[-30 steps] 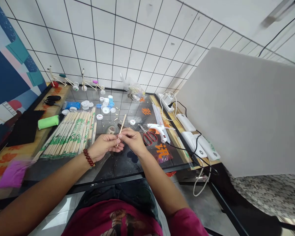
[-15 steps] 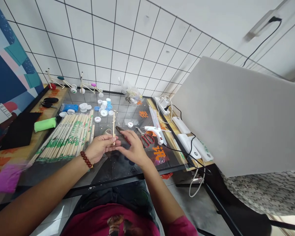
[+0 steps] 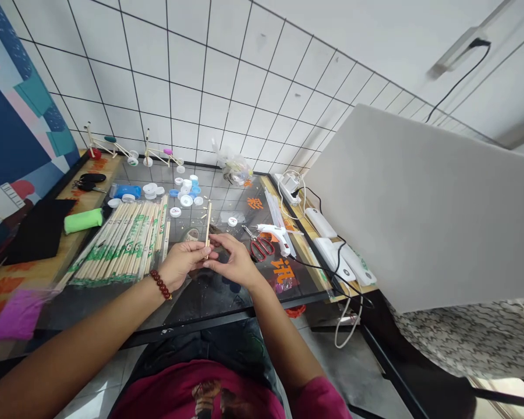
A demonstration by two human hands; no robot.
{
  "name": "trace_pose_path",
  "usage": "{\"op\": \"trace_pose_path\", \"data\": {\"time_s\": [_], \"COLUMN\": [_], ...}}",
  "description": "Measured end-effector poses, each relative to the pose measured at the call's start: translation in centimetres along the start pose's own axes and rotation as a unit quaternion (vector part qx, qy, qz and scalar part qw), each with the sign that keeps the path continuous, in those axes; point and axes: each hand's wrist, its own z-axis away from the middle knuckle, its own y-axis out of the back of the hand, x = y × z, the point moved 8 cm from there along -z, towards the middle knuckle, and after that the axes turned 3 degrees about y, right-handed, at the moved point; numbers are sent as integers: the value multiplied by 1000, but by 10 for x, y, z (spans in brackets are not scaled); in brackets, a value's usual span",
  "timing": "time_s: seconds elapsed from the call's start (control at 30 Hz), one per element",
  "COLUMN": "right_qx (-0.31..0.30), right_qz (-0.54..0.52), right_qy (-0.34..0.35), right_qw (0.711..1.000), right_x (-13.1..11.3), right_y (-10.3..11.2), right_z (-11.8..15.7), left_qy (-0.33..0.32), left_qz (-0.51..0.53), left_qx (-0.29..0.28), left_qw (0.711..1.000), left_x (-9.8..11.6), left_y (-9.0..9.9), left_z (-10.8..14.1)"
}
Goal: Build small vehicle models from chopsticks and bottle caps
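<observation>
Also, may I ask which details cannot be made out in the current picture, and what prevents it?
All in the head view:
Dark tool: mostly hidden behind the right hand.
Wooden stick in the left hand: crowded fingers make it unclear whether the right hand touches it.
White cap: its printed mark is too small to read.
Plastic bag: contents unclear through crumpled film.
Magenta shirt: cut off by the bottom edge.

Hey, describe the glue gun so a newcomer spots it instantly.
On the dark, glossy tabletop, look right of the right hand to the red-handled scissors. The glue gun lies beside them, set apart by its white, pistol-shaped body.
</observation>
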Motion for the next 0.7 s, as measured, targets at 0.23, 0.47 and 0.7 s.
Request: {"op": "trace_pose_path", "data": {"time_s": [0.23, 0.47, 0.7], "right_qx": [59, 67, 40], "right_qz": [-173, -162, 214], "right_qy": [-130, -99, -67], "right_qw": [975, 979, 974], "right_x": [19, 16, 3], "right_y": [1, 0, 37], "right_z": [-9, -12, 2], "left_qy": [3, 37, 7], "left_qz": [-19, 5, 9], "left_qx": [-51, -81, -15], "left_qw": [999, 996, 1000], "left_x": [-4, -7, 1], "left_y": [-5, -15, 0], "left_z": [0, 5, -2]}}
